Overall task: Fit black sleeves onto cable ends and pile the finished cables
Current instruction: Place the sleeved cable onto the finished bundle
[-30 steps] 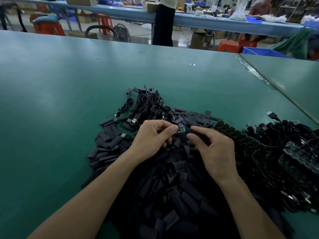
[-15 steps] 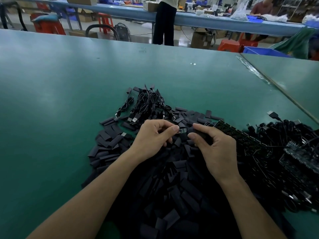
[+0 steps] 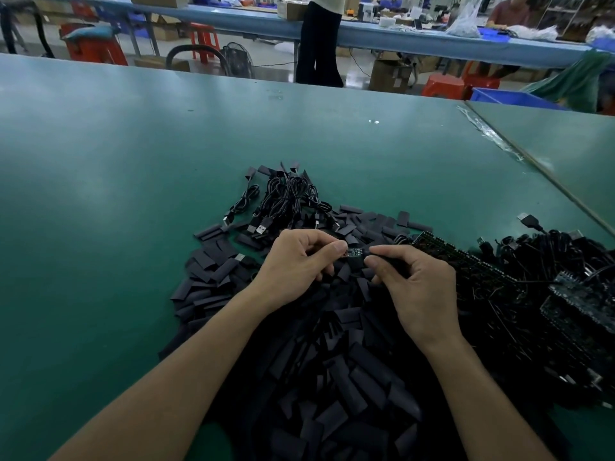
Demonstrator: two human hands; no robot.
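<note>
A small circuit-board cable end (image 3: 354,252) sits at the frame's centre, pinched by the left hand (image 3: 296,264). The right hand (image 3: 422,287) pinches a black sleeve (image 3: 362,261) touching it. Loose sleeves (image 3: 349,377) are heaped below, and a cable pile (image 3: 289,201) lies above on the green table (image 3: 133,161).

We find a light-assembly factory floor. The green tabletop (image 3: 133,154) is a long workbench bearing a bulk heap of black sleeves (image 3: 332,377), a bundle of USB cables (image 3: 286,197) and, at the right, a tangle of further cables (image 3: 549,254) with circuit boards (image 3: 459,257). Behind it runs a second, blue-topped bench (image 3: 416,36) loaded with parts. We note red plastic stools (image 3: 442,86), cardboard cartons (image 3: 387,76) on the floor, a blue parts bin (image 3: 506,98), one person standing (image 3: 319,44) and another seated (image 3: 509,10) at that bench.
</note>
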